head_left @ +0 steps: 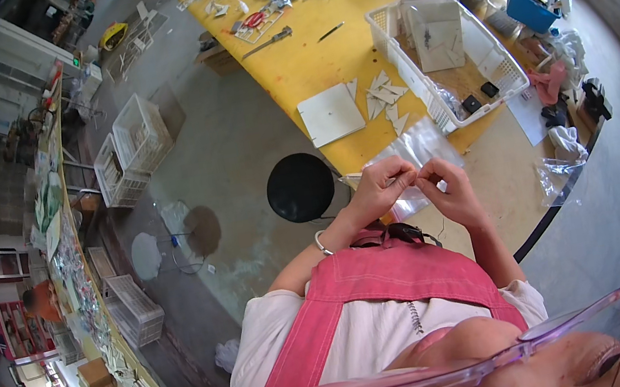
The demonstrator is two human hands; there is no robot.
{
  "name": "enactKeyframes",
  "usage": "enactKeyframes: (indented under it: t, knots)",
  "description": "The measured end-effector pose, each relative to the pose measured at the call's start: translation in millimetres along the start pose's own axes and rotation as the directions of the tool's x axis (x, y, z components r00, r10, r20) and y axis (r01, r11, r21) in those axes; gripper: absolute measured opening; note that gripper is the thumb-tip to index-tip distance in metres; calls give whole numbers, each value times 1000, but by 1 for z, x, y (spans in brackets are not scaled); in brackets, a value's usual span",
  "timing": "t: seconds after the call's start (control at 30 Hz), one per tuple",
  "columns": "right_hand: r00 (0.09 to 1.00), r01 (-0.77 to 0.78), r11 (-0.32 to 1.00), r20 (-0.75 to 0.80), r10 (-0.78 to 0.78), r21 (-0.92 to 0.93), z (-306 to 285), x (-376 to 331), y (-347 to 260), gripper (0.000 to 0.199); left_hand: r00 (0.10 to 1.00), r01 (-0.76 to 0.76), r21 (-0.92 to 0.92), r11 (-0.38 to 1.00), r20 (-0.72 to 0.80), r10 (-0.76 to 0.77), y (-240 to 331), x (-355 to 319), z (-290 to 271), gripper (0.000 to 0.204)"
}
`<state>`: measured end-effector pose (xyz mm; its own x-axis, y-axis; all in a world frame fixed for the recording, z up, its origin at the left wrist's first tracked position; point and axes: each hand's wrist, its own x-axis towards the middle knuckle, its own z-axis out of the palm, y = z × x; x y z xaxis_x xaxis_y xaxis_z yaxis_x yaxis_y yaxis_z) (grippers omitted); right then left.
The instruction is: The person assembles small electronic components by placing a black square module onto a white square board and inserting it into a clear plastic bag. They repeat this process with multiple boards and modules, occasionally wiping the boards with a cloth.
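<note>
My left hand (380,188) and my right hand (448,191) meet fingertip to fingertip at the near end of the yellow table. Both are closed in a pinch, and whatever lies between the fingertips is too small or hidden to make out. Just beyond and beneath them is a clear plastic bag (434,145), partly covered by the hands. A white square panel (331,115) lies past my left hand. Beside it are several loose white triangular pieces (383,91).
A white plastic basket (510,79) with bags and small black parts stands on the yellow table (289,73). Farther off lie a caliper (267,42), a pen (331,31) and red-handled scissors (254,19). A black round stool (300,187) stands left of the table; white crates (142,132) are on the floor.
</note>
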<state>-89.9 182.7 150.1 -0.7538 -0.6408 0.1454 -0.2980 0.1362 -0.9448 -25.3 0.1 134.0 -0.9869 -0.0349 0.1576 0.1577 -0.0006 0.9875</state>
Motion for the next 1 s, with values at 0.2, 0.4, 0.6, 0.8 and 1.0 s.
enactKeyframes:
  t: [0.2,0.4,0.6,0.8,1.0]
  knots:
    - [995,-80,991,74,72,103,7,0,20,7,999,39,128,991,0,-40,-6,-7,-3,10]
    - [960,-260,946,152,234,191,2,-5,19,10,997,61,10,998,-38,-61,-11,-5,2,11]
    - [942,-244,969,250,224,49,-19,-23,11,2,988,74,-101,992,-126,-86,-23,10,-17,16]
    - [925,-309,948,253,283,70,-26,-42,9,2,984,29,-134,991,-168,-51,-23,43,-41,14]
    - [925,-331,943,209,316,39,-30,-36,-3,4,995,-8,-173,985,-99,-10,-22,91,-48,14]
